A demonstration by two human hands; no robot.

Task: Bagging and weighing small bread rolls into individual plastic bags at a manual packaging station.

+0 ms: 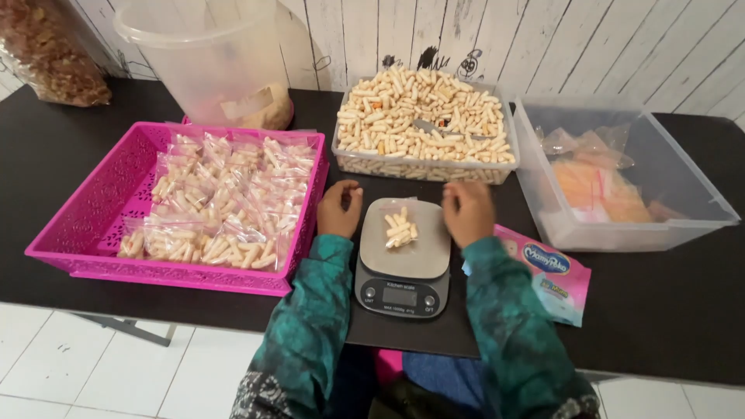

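Flanking the scale [403, 268] w/ snack sticks [401, 230], left hand [339, 209] & right hand [468, 212] (grip state unclear).

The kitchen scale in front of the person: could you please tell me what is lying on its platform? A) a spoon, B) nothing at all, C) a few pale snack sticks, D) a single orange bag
C: a small pile of pale snack sticks lies on the platform of the kitchen scale, between the left hand and the right hand.
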